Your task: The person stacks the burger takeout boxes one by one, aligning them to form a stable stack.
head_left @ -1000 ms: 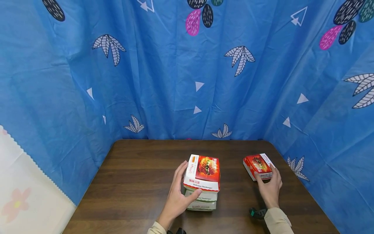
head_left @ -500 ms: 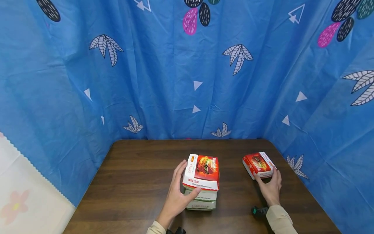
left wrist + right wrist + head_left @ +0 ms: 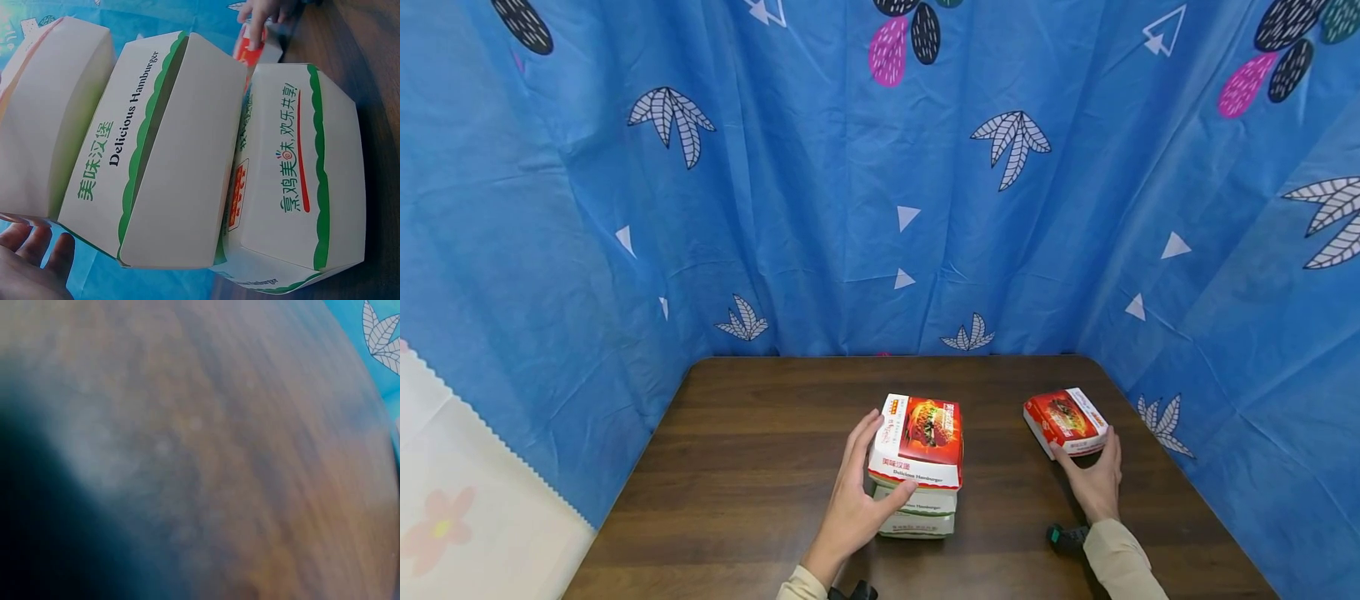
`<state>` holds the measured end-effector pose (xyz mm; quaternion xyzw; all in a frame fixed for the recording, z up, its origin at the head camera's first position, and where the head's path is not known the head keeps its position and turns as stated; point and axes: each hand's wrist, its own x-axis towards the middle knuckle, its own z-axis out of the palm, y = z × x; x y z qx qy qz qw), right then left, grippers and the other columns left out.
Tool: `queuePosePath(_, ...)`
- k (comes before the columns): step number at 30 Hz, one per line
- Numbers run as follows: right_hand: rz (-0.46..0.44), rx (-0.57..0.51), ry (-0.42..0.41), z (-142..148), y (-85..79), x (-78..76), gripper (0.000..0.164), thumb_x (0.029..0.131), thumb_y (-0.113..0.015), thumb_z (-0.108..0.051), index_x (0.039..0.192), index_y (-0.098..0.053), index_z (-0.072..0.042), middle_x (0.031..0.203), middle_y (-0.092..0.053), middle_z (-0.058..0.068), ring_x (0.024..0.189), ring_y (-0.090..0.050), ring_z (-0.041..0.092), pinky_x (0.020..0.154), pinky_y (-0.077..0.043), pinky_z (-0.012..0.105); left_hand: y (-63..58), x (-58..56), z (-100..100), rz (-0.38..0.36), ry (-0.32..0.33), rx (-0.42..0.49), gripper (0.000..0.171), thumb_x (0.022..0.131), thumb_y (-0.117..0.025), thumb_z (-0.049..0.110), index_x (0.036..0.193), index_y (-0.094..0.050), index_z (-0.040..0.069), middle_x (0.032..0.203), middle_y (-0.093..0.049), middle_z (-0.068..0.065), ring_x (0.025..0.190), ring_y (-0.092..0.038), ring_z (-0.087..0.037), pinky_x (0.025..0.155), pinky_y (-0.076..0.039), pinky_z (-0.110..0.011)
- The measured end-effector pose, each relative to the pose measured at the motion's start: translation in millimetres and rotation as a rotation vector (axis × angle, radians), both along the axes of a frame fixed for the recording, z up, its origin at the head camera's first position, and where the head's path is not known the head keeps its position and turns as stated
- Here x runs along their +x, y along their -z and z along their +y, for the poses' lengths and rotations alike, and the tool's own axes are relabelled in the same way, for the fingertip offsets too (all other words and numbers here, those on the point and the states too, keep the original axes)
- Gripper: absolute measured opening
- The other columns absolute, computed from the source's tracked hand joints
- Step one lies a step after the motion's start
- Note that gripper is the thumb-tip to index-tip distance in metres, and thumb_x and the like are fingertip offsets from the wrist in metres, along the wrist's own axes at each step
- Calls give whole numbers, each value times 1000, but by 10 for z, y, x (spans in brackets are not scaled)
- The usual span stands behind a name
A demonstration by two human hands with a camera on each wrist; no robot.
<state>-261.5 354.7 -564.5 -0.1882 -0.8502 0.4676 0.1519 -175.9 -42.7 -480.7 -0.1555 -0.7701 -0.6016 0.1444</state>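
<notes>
In the head view, a stack of hamburger boxes stands near the table's middle. Its top box (image 3: 921, 442) is red and white with a burger picture; below are a green-edged white box (image 3: 925, 502) and another bottom box (image 3: 917, 525). My left hand (image 3: 853, 500) grips the top box, thumb at its front and fingers along its left side. In the left wrist view, fingertips of my left hand (image 3: 37, 262) lie against that box's edge. To the right, my right hand (image 3: 1093, 479) holds a separate red-and-white hamburger box (image 3: 1066, 421) between thumb and fingers. The right wrist view hides this grasp.
The brown wooden table (image 3: 760, 450) carries both the stack and the single box. Blue patterned curtains (image 3: 820, 183) hang behind and at both sides. A pale flowered cloth (image 3: 467, 483) hangs at the lower left.
The single box and my right hand have edged slightly away from me. My left hand and the stack look unmoved; the head view has shifted a little.
</notes>
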Motion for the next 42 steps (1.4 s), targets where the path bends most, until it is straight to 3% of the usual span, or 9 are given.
queuePosePath(16, 5, -31, 11, -2, 13, -21, 115, 93, -75, -42, 165, 8, -9, 170, 1, 26, 155, -5, 48, 123, -9, 69, -17, 10, 3, 17, -4, -1, 89, 84, -85, 37, 158, -35, 35, 167, -29, 8, 147, -35, -22, 113, -37, -66)
queuePosePath(24, 54, -90, -4, -8, 29, 18, 113, 93, -76, -38, 165, 6, -8, 170, -2, 26, 154, -10, 48, 121, -21, 65, -19, 15, 2, 14, -4, -8, 89, 84, -85, 38, 158, -36, 35, 166, -30, 11, 145, -37, -19, 113, -40, -61)
queuePosePath(42, 53, -94, 2, -107, -30, 100, 113, 93, -76, -42, 166, 4, -12, 169, -6, 25, 151, -17, 49, 119, -28, 65, -30, 13, -4, 34, -2, -15, 91, 84, -86, 35, 159, -35, 28, 167, -30, 6, 146, -38, -20, 115, -40, -56)
